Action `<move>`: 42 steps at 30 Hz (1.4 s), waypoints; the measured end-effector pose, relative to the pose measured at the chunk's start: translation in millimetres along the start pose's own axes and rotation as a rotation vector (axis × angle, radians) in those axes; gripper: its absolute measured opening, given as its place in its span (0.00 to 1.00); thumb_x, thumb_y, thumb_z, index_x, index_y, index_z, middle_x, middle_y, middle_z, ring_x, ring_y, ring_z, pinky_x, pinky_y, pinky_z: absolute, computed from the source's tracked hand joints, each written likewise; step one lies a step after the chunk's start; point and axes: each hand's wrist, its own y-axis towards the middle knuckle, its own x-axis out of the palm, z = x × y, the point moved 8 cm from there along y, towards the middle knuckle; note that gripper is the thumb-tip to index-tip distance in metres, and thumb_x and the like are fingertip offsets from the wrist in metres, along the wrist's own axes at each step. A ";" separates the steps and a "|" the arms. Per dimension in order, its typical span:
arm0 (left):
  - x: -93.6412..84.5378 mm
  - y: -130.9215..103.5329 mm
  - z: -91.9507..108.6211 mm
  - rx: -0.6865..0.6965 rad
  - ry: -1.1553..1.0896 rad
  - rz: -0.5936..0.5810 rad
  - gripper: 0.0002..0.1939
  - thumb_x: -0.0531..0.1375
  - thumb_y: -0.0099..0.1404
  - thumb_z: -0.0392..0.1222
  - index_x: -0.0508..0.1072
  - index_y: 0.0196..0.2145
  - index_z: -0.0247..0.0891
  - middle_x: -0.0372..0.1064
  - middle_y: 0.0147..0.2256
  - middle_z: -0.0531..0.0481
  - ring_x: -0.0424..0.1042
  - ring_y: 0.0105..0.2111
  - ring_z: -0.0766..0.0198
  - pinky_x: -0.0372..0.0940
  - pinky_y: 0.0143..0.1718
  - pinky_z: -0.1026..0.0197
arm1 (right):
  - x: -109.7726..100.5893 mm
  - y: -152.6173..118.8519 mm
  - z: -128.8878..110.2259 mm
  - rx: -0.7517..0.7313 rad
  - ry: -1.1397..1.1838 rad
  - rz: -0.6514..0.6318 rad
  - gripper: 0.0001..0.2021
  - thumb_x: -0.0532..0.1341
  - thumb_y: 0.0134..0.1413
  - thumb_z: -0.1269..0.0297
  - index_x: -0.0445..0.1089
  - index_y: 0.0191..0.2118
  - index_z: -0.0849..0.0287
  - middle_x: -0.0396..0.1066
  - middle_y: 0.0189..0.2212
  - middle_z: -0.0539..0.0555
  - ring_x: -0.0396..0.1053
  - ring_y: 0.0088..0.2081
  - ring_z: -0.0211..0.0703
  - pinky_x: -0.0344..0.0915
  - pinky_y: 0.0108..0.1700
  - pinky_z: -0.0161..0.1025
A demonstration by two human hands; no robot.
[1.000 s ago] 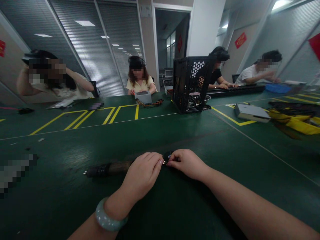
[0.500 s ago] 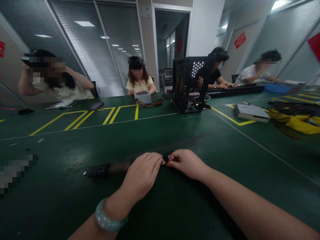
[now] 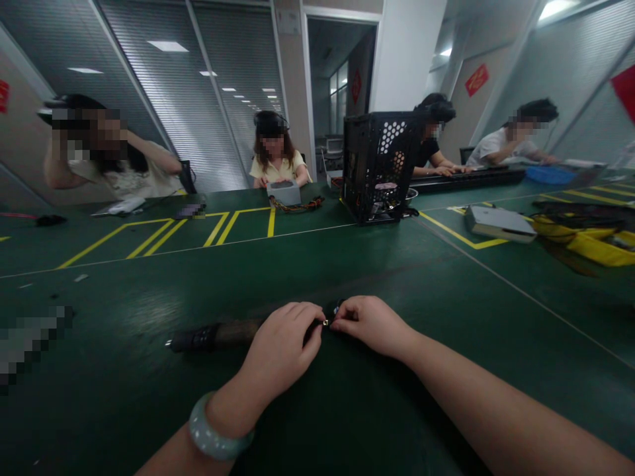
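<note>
In the middle of the near table, my left hand [image 3: 282,347] reaches over a dark, stick-shaped tool [image 3: 213,336] that looks like an electric screwdriver, its metal tip pointing left. The tool's right part is hidden behind that hand. A tiny brass-coloured part [image 3: 325,322] shows between my hands, at the ends of my left thumb and index finger. Close by on the right, my right hand [image 3: 370,324] is pinched, its fingertips almost against the brass-coloured part. What it pinches is too small and dark to make out. A black piece [image 3: 338,305] shows partly behind the right fingers.
On the green table [image 3: 397,271] stands a black computer case [image 3: 380,168]. A grey power supply [image 3: 284,193] with cables is left of it. At the right lie a silver box [image 3: 500,223] and yellow bags [image 3: 600,241]. Several people sit across the table.
My left thumb has moved down, leaving a gap below the left fingers. My right hand stays in place. The person at the far left has shifted slightly, arms still raised.
</note>
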 end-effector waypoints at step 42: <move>1.5 0.4 -2.6 -0.011 0.017 -0.011 0.10 0.54 0.65 0.36 0.70 0.43 0.43 0.70 0.44 0.50 0.69 0.44 0.56 0.66 0.46 0.50 | -1.4 -0.7 -1.3 -0.019 0.002 0.009 0.08 0.64 0.56 0.58 0.76 0.33 0.56 0.74 0.31 0.49 0.69 0.31 0.37 0.58 0.32 0.33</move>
